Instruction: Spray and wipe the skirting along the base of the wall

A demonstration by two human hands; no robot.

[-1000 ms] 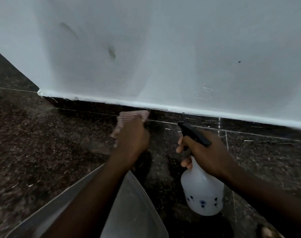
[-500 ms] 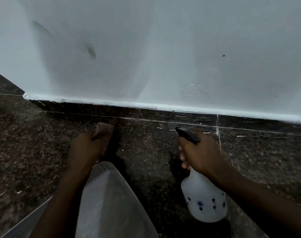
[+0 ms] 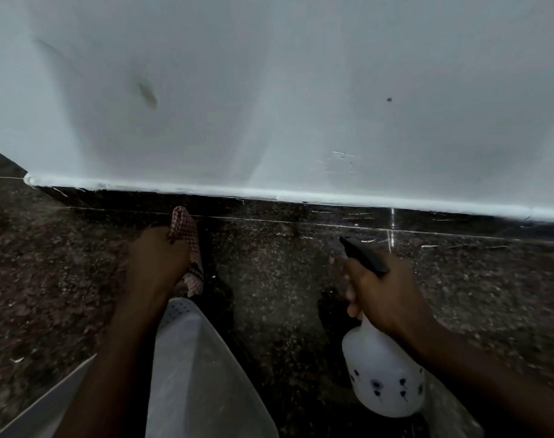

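Note:
A dark speckled stone skirting [image 3: 301,213] runs along the base of the white wall [image 3: 285,90]. My left hand [image 3: 157,263] grips a red-and-white checked cloth [image 3: 187,248] just below the skirting, the cloth's top edge touching the line where skirting meets floor. My right hand [image 3: 383,295] holds a white spray bottle [image 3: 383,377] by its neck, fingers around the trigger. Its black nozzle [image 3: 360,252] points toward the skirting, a short way off it.
Dark granite floor [image 3: 64,279] spreads left and right, with white flecks and paint specks near the skirting. The wall ends at a corner [image 3: 27,178] on the left. A pale grey garment over my knee [image 3: 190,374] fills the bottom centre. The wall carries a dark smudge [image 3: 147,94].
My left hand pulled the cloth back and left from the skirting, then moved forward again so the cloth reaches the skirting's foot. The spray bottle stayed almost in place.

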